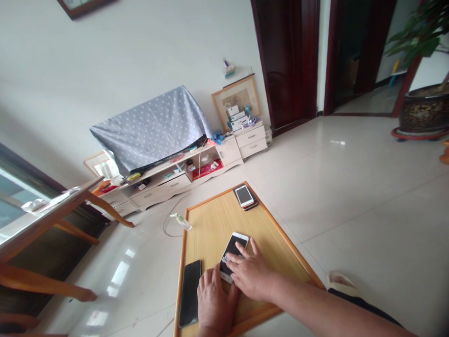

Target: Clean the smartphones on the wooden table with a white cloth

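A white smartphone (237,243) with a dark screen lies face up and slanted on a small wooden table (207,216). My left hand (214,299) is at its lower end, with fingers along the left edge and the thumb near the bottom, gripping it. Across the screen rests my right hand (252,271), its fingers spread and touching the glass. A small pale patch shows by its fingertips; what it is I cannot make out. Left of my left hand lies a larger black phone (191,292). At the table's far corner another white phone (243,196) sits on a dark one.
A clear pump bottle (182,222) stands at the table's left edge. Beyond is a low white cabinet (162,190) under a blue dotted cloth (153,127). To the left is a wooden desk (74,198); at far right, a potted plant (425,110).
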The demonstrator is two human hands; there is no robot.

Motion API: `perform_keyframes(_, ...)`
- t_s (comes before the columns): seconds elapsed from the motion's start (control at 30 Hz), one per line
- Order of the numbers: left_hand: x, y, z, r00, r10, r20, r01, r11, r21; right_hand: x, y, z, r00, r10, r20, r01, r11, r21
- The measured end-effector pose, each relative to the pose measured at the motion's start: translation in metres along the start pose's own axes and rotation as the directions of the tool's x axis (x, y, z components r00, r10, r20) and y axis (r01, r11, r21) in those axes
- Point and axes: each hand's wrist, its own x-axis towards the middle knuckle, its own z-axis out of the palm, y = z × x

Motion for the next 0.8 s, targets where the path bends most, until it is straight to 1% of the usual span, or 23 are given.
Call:
perform_keyframes(0.13, -0.001, -0.003, 0.002, 1.0, 0.015, -0.02, -0.015, 1.0, -0.008, -0.01, 0.001, -0.003, 1.0, 0.027, -0.003, -0.027, 1.0, -0.002)
perform_keyframes(0.23, -0.001, -0.005, 0.003, 1.0, 0.014, -0.024, -0.014, 1.0, -0.019, -0.009, 0.0, -0.001, 0.999, 0.041, -0.011, -0.041, 0.999, 0.003)
perform_keyframes(0.43, -0.001, -0.005, -0.002, 1.0, 0.004, -0.003, -0.004, 0.999, -0.042, 0.013, -0.003, 0.006, 0.998, 0.065, -0.014, -0.066, 0.998, -0.024)
perform_keyframes(0.6, 0.0, -0.003, -0.005, 1.0, -0.003, 0.017, 0.004, 0.998, -0.057, 0.031, -0.002, 0.013, 0.996, 0.084, -0.012, -0.084, 0.996, -0.01)
perform_keyframes(0.7, 0.0, -0.003, -0.004, 1.0, 0.005, 0.011, -0.004, 0.998, -0.056, 0.034, 0.0, 0.016, 0.996, 0.089, -0.018, -0.089, 0.996, 0.004)
perform_keyframes(0.8, 0.0, -0.004, -0.002, 1.0, -0.004, 0.01, 0.004, 0.999, -0.042, 0.029, 0.004, 0.015, 0.996, 0.085, -0.024, -0.085, 0.996, 0.003)
